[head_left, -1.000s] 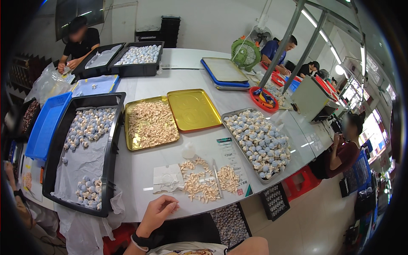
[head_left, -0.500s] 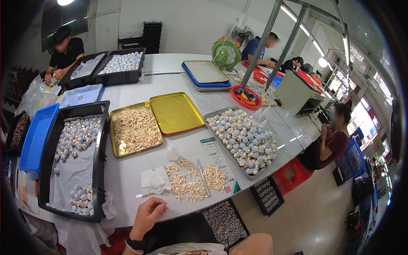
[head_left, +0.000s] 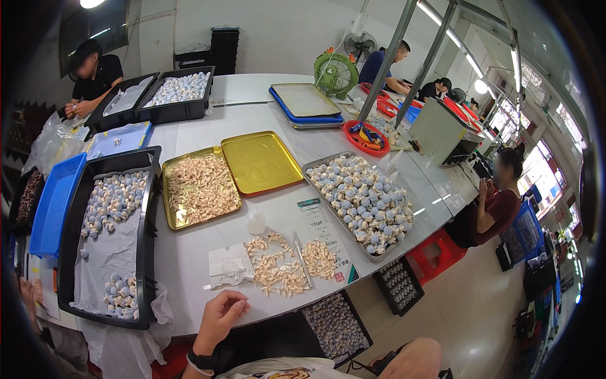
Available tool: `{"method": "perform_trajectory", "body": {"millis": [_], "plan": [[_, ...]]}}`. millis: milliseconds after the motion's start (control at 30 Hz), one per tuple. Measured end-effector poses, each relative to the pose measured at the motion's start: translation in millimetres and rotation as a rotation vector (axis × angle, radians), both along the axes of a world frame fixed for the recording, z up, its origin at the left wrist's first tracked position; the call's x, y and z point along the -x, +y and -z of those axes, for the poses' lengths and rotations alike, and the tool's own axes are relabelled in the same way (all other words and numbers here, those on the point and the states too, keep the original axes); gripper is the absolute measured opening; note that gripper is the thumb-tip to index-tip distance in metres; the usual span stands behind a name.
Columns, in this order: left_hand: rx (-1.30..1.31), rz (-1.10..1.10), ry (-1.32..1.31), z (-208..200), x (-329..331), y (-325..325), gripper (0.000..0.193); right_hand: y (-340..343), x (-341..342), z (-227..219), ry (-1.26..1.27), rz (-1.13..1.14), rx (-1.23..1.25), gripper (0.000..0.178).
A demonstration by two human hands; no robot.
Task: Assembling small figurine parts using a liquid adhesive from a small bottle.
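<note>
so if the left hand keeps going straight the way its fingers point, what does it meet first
Probably the loose pile of small tan pieces on the white table. The left hand points up and right toward it, though the depth is hard to judge.

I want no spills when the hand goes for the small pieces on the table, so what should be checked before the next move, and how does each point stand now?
1. Left hand free: ok, rests curled at the table edge, nothing seen in it.
2. Right hand in view: not ok, only a forearm shows low right.
3. Loose pieces near the hand: ok, piled on a sheet just ahead.
4. Thin stick among the pieces: cannot tell whether it lies loose.
5. Gold tray stocked: ok, full of pale pieces.
6. Black bin clear of the hand: ok, stands to the left.
</note>
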State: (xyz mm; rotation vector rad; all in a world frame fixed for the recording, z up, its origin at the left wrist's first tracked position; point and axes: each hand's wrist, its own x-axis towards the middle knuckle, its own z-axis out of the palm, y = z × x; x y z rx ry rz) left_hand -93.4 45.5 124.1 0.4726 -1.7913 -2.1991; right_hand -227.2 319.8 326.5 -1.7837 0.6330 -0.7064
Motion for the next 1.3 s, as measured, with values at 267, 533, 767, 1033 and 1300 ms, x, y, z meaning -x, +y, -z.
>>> {"method": "perform_trajectory", "body": {"millis": [267, 533, 767, 1033, 1300], "plan": [[0.033, 0.01, -0.015, 3.8, -1.0, 0.4, 0.013, 12.0, 4.8, -10.6, 0.041, 0.29, 0.454, 0.024], [0.063, 0.009, -0.029, 2.0, -1.7, 0.3, 0.013, 16.5, 7.1, -22.1, 0.172, 0.414, 0.513, 0.018], [0.086, 0.011, -0.044, -2.0, -0.5, 2.2, 0.013, 12.4, 7.4, -21.5, 0.073, 0.423, 0.564, 0.014], [0.073, -0.002, -0.039, 0.2, -1.1, 1.8, 0.013, 13.1, 3.7, -21.7, 0.068, 0.437, 0.661, 0.013], [0.109, 0.001, -0.042, 1.7, -0.3, 1.2, 0.012, -13.2, -1.5, -16.8, -0.032, 0.34, 0.534, 0.015]]}}
